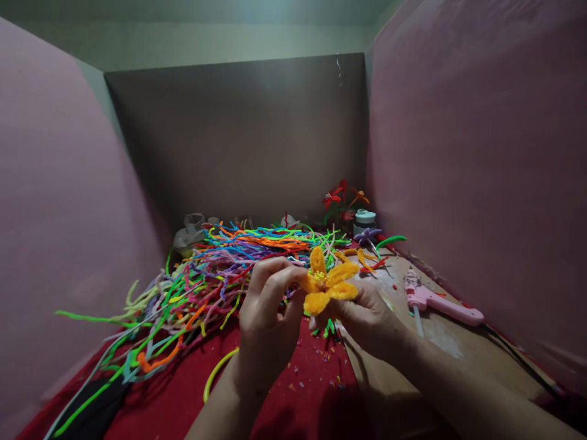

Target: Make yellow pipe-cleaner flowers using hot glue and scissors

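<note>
Over the deep-red cloth (169, 394) there, the person's left hand (270, 299), fingers curled nearly closed, pinches one side of a fuzzy orange-yellow, five-petalled flower (320, 281) while the right hand (369, 315) grips it closely from beneath.

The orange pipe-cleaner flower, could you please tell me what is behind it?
Behind the orange pipe-cleaner flower, pipe cleaners and part of the right hand show; its back and any stem are covered.

Looks fuzzy and matt on the flower (342, 273) and pipe cleaners (275, 244); looks like smooth plastic on the glue gun (443, 305), like matt cloth on the red cover (165, 397).
</note>
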`<state>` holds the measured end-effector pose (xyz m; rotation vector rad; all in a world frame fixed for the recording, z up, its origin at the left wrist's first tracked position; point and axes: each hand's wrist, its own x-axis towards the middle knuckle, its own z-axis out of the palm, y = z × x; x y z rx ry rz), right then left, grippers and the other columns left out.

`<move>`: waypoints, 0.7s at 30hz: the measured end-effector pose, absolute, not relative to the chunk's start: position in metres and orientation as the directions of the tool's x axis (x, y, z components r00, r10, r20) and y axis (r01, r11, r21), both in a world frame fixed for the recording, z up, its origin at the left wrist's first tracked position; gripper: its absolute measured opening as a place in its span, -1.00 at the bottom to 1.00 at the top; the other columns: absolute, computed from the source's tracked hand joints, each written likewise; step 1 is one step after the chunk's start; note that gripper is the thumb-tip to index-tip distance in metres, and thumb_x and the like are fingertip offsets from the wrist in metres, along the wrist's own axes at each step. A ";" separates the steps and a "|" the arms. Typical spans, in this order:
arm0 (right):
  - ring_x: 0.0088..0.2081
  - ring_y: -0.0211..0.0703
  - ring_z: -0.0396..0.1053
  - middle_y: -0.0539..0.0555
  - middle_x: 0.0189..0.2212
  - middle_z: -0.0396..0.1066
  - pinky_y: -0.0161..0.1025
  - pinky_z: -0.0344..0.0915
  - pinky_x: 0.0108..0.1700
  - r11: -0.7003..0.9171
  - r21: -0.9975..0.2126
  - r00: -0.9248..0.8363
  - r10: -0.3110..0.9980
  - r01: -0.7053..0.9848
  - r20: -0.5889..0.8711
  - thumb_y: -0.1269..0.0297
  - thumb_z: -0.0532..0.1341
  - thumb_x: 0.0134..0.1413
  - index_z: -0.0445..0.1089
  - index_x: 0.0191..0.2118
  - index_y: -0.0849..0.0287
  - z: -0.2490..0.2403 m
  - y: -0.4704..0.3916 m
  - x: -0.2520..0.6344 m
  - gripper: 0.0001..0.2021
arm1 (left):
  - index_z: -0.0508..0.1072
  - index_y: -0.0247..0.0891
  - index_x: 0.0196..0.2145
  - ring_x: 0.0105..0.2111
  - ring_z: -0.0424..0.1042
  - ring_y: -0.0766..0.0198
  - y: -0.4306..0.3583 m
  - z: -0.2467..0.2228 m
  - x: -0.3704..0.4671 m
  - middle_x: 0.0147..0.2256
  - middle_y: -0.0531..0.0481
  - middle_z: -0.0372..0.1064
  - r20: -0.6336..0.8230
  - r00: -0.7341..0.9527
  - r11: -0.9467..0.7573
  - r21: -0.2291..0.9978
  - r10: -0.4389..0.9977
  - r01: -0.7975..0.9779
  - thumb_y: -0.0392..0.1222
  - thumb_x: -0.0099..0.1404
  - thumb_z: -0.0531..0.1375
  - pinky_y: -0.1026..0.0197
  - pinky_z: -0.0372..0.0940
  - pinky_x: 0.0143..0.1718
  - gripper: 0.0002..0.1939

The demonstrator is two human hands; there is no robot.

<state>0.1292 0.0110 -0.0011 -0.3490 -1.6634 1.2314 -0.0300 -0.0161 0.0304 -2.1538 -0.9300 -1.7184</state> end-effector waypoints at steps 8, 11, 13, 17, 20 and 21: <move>-0.40 -0.28 0.38 0.04 -0.53 0.45 -0.29 0.29 -0.30 0.403 -0.821 -0.464 0.683 -0.404 0.564 0.23 0.15 0.16 0.50 -0.47 0.18 -0.003 0.009 0.128 -0.74 | 0.33 -0.23 -0.35 -0.35 0.34 0.37 -0.020 0.031 -0.026 -0.35 0.03 0.30 0.962 0.134 -0.699 0.073 0.237 0.712 -0.51 0.12 0.18 0.32 0.29 -0.34 -0.78; -0.41 -0.25 0.38 0.04 -0.53 0.44 -0.25 0.30 -0.28 0.374 -0.819 -0.463 0.687 -0.435 0.560 0.21 0.15 0.15 0.48 -0.48 0.17 -0.004 0.008 0.128 -0.74 | 0.32 -0.20 -0.33 -0.35 0.34 0.34 -0.021 0.030 -0.025 -0.35 0.02 0.30 0.954 0.122 -0.709 0.115 0.274 0.696 -0.51 0.12 0.17 0.29 0.29 -0.32 -0.76; -0.40 -0.24 0.37 0.04 -0.54 0.43 -0.24 0.29 -0.28 0.361 -0.823 -0.466 0.692 -0.439 0.552 0.20 0.16 0.15 0.48 -0.48 0.17 -0.004 0.008 0.128 -0.74 | 0.31 -0.18 -0.32 -0.34 0.33 0.32 -0.022 0.029 -0.024 -0.34 0.02 0.30 0.945 0.130 -0.738 0.142 0.298 0.660 -0.52 0.11 0.16 0.27 0.28 -0.30 -0.73; -0.41 -0.25 0.37 0.04 -0.54 0.43 -0.25 0.27 -0.29 0.346 -0.841 -0.497 0.688 -0.416 0.529 0.19 0.16 0.15 0.47 -0.49 0.17 -0.006 0.009 0.129 -0.73 | 0.31 -0.17 -0.25 -0.25 0.33 0.25 -0.021 0.023 -0.025 -0.28 -0.02 0.29 0.903 0.037 -0.789 0.354 0.428 0.502 -0.50 0.11 0.14 0.22 0.27 -0.23 -0.71; -0.40 -0.25 0.37 0.04 -0.53 0.42 -0.25 0.25 -0.25 0.301 -0.837 -0.479 0.710 -0.456 0.516 0.17 0.15 0.15 0.46 -0.50 0.18 -0.005 0.010 0.127 -0.71 | 0.30 -0.15 -0.15 -0.27 0.34 0.27 -0.018 0.019 -0.023 -0.25 -0.02 0.29 0.771 -0.130 -0.704 0.626 0.623 0.336 -0.41 0.17 0.12 0.24 0.28 -0.27 -0.71; -0.40 -0.26 0.36 0.03 -0.53 0.42 -0.25 0.25 -0.25 0.275 -0.834 -0.462 0.729 -0.478 0.505 0.16 0.15 0.15 0.46 -0.50 0.19 -0.004 0.010 0.126 -0.70 | 0.31 -0.16 -0.16 -0.30 0.35 0.29 -0.017 0.019 -0.022 -0.26 -0.01 0.30 0.713 -0.161 -0.662 0.697 0.683 0.276 -0.38 0.19 0.12 0.26 0.28 -0.30 -0.74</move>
